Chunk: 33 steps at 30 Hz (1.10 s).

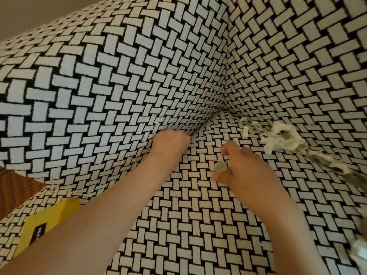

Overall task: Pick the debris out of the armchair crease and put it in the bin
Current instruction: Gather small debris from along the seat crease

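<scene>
Woven fabric, black w/ white basket-weave blocks, covers the whole armchair (119,76): back + both side walls up top, seat (198,225) below. Bin not in view.

Yellow pack (49,221) w/ a black label lies at the seat's front-left corner, partly behind the left forearm. Brown wicker surface (12,187) shows past the chair's left edge.

White shredded debris (282,139), tissue-like w/ grey patches, sits in the crease btwn seat and right side wall, trailing down-right along it and blurring toward the frame edge. A small white scrap (245,132) lies just beside its upper end, on the seat near the back corner.

Left grip (170,141) is at the crease btwn seat and left side wall, fingers curled w/ tips buried in the fold; can't tell if it holds anything. Right grip (238,167) hovers over the mid-seat, near the shredded pile but apart from it, thumb + fingers pinching a few grey round bits (219,166). Tiny white flecks (199,183) dot the seat btwn the two forearms.
</scene>
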Motion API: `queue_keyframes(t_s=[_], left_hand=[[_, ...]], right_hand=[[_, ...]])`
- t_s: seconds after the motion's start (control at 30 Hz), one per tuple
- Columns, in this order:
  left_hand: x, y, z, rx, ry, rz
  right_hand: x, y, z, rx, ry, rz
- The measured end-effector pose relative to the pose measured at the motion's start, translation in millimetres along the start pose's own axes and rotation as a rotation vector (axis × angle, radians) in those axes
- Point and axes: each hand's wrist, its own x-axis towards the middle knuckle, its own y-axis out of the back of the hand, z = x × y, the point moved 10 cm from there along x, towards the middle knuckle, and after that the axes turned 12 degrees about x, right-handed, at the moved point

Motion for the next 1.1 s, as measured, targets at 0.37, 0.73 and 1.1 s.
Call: queue_keyframes(t_s=[0.37,0.73,1.1], left_hand=[[-40,29,-56,-0.8,0.25,0.26],[-48,50,-14,-1.492,0.015,0.129],[-37,56,12,-1.455,0.019,0.205]], right_hand=[[5,-7,5,-0.08,-0.113,0.075],[13,0,31,1.17,-0.348,0.144],[11,6,36,1.563,-0.339,0.037]])
